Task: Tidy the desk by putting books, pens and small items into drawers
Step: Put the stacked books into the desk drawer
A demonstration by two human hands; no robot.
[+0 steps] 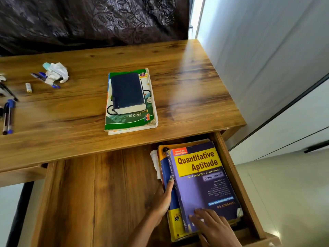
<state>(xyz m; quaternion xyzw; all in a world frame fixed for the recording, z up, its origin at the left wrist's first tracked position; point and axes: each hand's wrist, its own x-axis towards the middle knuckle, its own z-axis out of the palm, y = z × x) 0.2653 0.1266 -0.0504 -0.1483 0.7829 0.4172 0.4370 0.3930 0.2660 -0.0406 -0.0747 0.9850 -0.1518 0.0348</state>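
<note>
1. Left hand (162,198) flat against spine side of purple book (203,184), fingers straight, gripping nothing.
2. Right hand (213,227) pressing straight fingers on that cover's near corner.
3. Under both: book stack in open drawer (99,193), right side.

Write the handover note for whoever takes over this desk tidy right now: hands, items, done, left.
Left hand: flat against the book stack's spine side in the open drawer.
Right hand: fingers resting on the Quantitative Aptitude book, top of that stack.
Done: those books are in the drawer.
Left: two stacked books, pens, crumpled paper and small tube on the desk.
</note>
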